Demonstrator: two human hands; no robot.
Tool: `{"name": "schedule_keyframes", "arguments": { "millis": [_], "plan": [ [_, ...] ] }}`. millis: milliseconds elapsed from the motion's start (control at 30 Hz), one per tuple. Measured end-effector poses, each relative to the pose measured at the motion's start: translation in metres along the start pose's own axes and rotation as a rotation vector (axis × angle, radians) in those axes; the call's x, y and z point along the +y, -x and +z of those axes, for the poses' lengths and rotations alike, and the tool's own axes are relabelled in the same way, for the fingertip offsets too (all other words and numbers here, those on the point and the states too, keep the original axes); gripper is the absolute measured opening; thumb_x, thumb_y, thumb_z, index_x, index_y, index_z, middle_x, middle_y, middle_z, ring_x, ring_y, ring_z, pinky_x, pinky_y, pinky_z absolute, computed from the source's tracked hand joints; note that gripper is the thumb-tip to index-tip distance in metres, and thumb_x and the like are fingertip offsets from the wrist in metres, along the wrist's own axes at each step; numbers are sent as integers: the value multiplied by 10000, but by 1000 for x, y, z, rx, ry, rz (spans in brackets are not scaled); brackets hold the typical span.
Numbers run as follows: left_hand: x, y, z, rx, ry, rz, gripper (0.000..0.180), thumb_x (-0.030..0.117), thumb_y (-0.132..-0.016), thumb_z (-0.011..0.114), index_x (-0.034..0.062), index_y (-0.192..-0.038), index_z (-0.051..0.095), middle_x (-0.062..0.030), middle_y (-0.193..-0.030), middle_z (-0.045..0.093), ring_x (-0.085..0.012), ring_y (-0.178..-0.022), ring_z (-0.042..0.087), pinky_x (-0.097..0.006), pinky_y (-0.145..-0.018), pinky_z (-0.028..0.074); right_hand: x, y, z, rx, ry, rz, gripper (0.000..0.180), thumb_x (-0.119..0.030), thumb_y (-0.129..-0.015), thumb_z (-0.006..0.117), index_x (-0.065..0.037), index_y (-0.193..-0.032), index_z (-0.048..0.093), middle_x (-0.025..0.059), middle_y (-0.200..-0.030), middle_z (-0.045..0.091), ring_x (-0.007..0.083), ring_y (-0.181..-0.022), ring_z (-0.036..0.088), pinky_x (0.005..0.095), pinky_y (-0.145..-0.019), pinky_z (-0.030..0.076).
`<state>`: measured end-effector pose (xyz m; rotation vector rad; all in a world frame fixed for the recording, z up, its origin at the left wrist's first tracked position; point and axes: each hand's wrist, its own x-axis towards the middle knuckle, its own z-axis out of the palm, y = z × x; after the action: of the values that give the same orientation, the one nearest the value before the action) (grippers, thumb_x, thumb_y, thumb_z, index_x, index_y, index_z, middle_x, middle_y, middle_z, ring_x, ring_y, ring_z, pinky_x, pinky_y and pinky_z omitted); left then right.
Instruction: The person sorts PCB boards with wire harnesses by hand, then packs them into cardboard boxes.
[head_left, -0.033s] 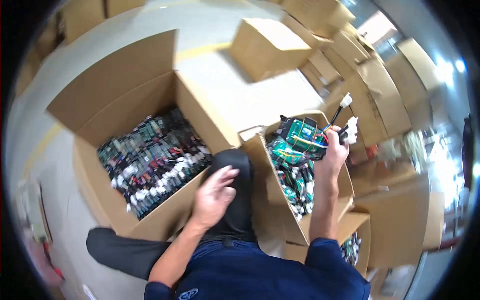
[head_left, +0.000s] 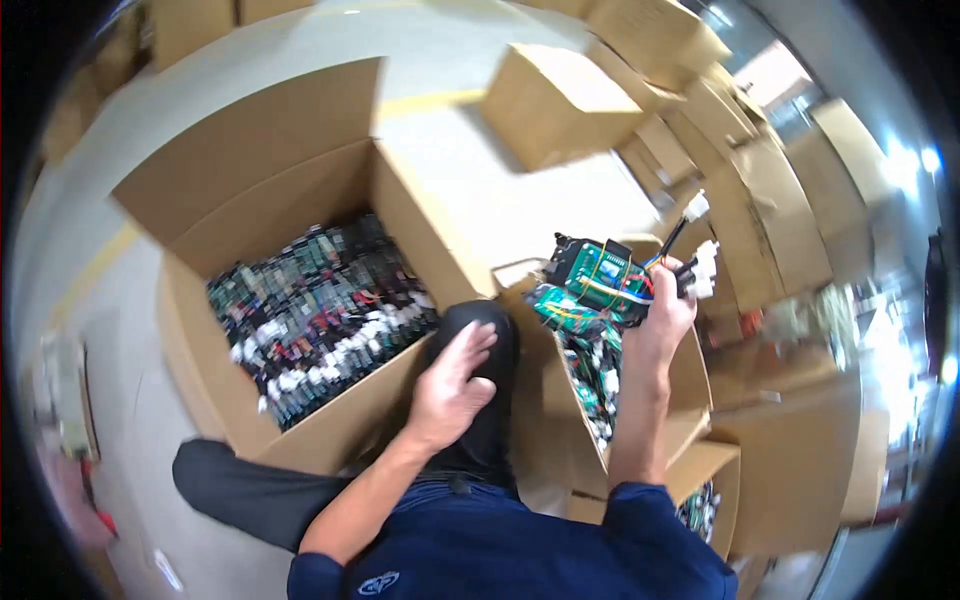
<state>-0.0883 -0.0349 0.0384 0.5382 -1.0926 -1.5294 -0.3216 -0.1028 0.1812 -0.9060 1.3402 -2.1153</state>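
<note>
My right hand is closed round wired green circuit boards, with black parts, coloured wires and white plugs sticking out past my fingers. A second green board hangs just under the first; whether my fingers hold it too is hidden. Both are over the smaller cardboard box, where more wired boards lie heaped. My left hand is open and holds nothing, its fingers stretched out above my knee. Left of it stands a large open carton, packed with rows of boards.
Another open box with boards stands at lower right, by my right elbow. A closed carton sits on the floor ahead. Stacked cartons line the right side. My bent legs lie against the large carton.
The whole view has shifted slightly. Against the smaller box, my right hand and the boards have moved a little up and left, now overlapping its rim. My left hand remains open.
</note>
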Motion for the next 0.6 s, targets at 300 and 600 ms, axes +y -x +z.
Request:
{"name": "schedule_keyframes", "arguments": {
  "millis": [300, 600],
  "plan": [
    [60, -23, -40, 342, 719, 109, 972, 835, -879, 451, 57, -1462, 468, -170, -1381, 604, -301, -1259, 597, -479, -1088, 483, 49, 157, 92, -827, 255, -704, 213, -42, -766, 755, -29, -970, 697, 104, -823, 670, 228, -672, 632, 352, -628, 523],
    [75, 40, -126, 240, 1092, 146, 898, 774, -933, 475, 0, -1382, 552, -206, -1251, 677, -295, -1036, 723, -452, -871, 627, -2, 158, 91, -1548, 475, -576, 643, -90, -655, 872, 4, -1256, 663, 243, -1414, 578, 332, -1125, 679, 399, -935, 561]
  ]
}}
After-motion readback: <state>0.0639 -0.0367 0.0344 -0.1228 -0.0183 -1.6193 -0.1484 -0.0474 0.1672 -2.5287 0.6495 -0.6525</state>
